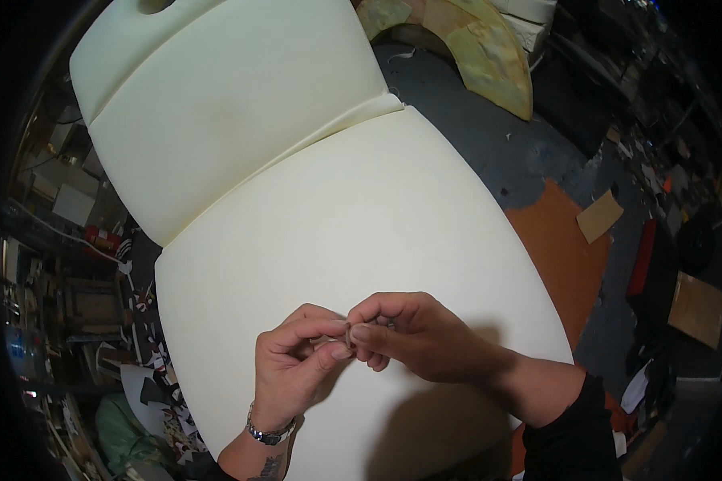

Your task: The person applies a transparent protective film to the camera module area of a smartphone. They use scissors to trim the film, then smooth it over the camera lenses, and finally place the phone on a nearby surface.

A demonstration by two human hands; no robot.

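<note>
Two hands meet over the big cream foam cushion [361, 208]. Left hand [297, 365] and right hand [413, 337] fingers pinch together on something tiny, possibly a pin [338, 339], just above the foam's near end.

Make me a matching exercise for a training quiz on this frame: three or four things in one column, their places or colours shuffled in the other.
Things:
1. left hand
2. right hand
3. cream foam cushion
4. orange sheet

Descriptions:
A. flat on the floor, right of the cushion
B. wears a metal wristwatch
C. black sleeve on its forearm
D. large pale surface beneath both hands

Pairs: 1-B, 2-C, 3-D, 4-A
</note>
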